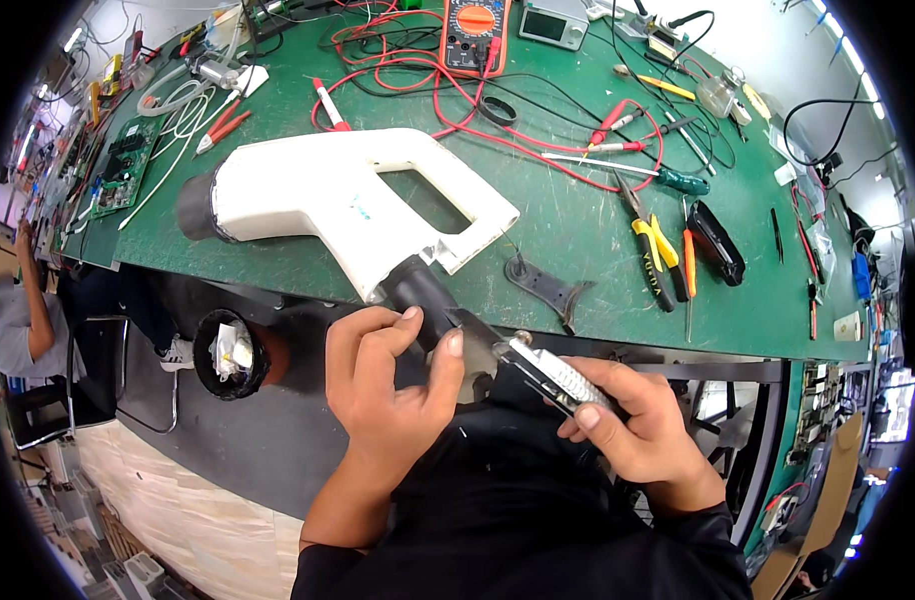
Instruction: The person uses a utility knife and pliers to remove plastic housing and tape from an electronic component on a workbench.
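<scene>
A white plastic housing [298,190] with a loop handle and a dark round end cap [196,207] lies on the green workbench. From its lower end, a black rubber sleeve [418,290] points past the bench's near edge. My left hand [393,385] is closed about the sleeve's free end, its thumb and fingers on either side. In my right hand [643,425] is a metal utility knife [558,378], blade out. The blade [475,330] reaches to the sleeve, close to my left thumb; whether it cuts in cannot be told.
Right of the housing lie a black bracket [546,290], yellow-black pliers [653,260], a green-handled screwdriver [678,181] and a black shell part [716,243]. An orange multimeter [475,35] with tangled red leads sits farther back. A lined bin [228,355] stands below; a seated person [23,315] is at left.
</scene>
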